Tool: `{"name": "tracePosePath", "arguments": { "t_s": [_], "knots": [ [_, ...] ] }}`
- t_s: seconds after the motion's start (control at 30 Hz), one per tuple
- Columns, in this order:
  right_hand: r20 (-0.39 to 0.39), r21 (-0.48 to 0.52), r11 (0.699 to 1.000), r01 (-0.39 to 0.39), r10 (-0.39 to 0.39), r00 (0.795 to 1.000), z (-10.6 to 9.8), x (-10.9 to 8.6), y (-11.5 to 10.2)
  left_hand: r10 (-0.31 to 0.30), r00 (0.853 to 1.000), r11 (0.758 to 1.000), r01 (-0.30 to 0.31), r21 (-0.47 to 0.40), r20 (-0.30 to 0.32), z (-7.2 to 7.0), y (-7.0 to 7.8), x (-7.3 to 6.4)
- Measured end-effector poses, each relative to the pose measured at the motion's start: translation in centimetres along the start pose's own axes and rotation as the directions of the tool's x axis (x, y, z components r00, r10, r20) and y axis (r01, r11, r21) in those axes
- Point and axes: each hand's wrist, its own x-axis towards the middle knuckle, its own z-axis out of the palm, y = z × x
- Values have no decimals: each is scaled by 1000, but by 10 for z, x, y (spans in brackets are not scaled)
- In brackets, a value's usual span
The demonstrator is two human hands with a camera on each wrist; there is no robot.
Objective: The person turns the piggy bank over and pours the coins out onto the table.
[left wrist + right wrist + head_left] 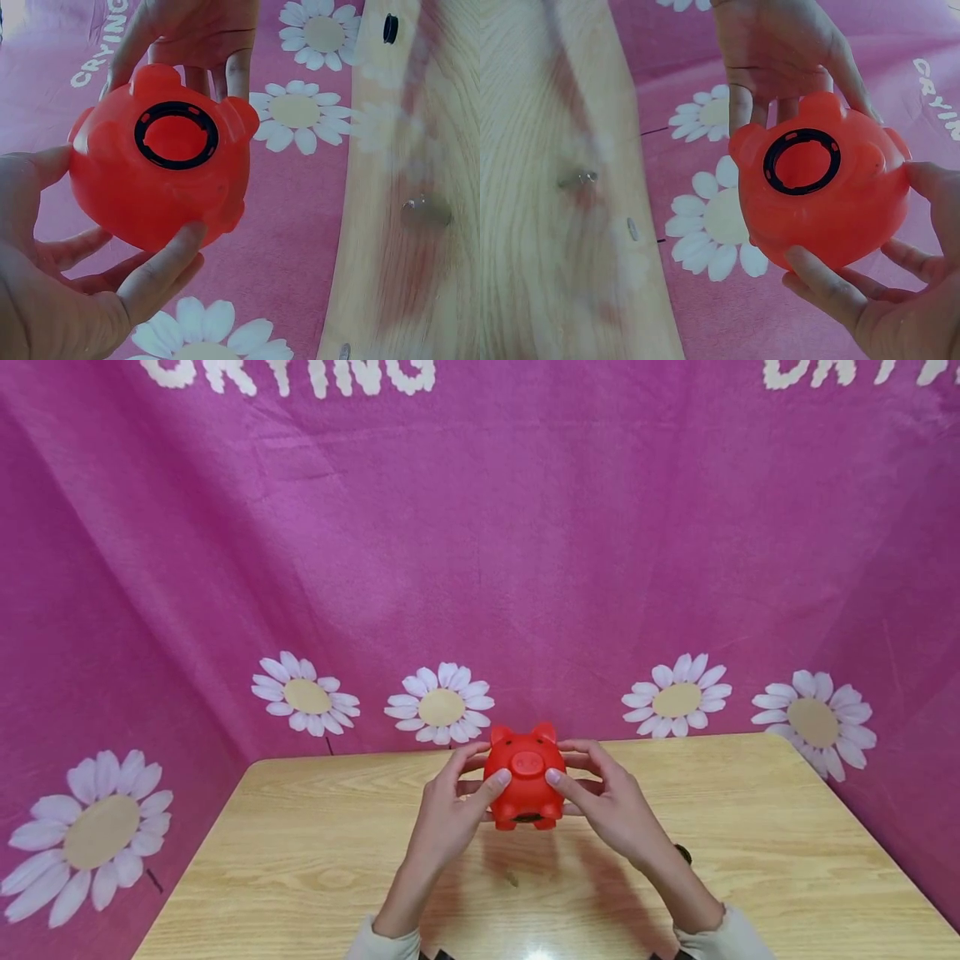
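A red pig-shaped piggy bank (527, 781) is held up over the table, its snout facing me and its feet downward. My left hand (447, 802) grips its left side, thumb on the front and fingers spread behind. On the opposite side my right hand (617, 806) grips it the same way. From below, the left wrist view shows a black ring (177, 166) set round an open hole in the belly. Through that ring, the right wrist view looks into the red inside.
A small round black cap (391, 28) lies on the wooden table (315, 852), partly behind my right forearm in the head view. A small shiny object (577, 180) and a thin coin-like piece (633, 229) are also on the table. A pink flowered cloth (480, 568) hangs behind.
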Motion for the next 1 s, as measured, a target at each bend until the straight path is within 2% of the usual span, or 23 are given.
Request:
{"name": "tracePosePath", "arguments": {
  "t_s": [0.17, 0.7, 0.9, 1.0],
  "knots": [
    [1, 2, 1000, 20, -20, 1000, -1, -1, -1, 9, 1000, 1000, -8, -24, 7, 0, -1, 1],
    [11, 22, 999, 28, -28, 1000, -1, -1, -3, 12, 1000, 1000, -11, -17, 12, 0, -2, 2],
    [12, 27, 999, 33, -33, 999, -1, -2, -2, 47, 999, 999, -47, 23, -1, -1, -3, 1],
    [2, 18, 995, 97, -97, 995, -2, -3, -3, 113, 994, 994, -113, -7, -13, -1, -3, -1]
  ]
}}
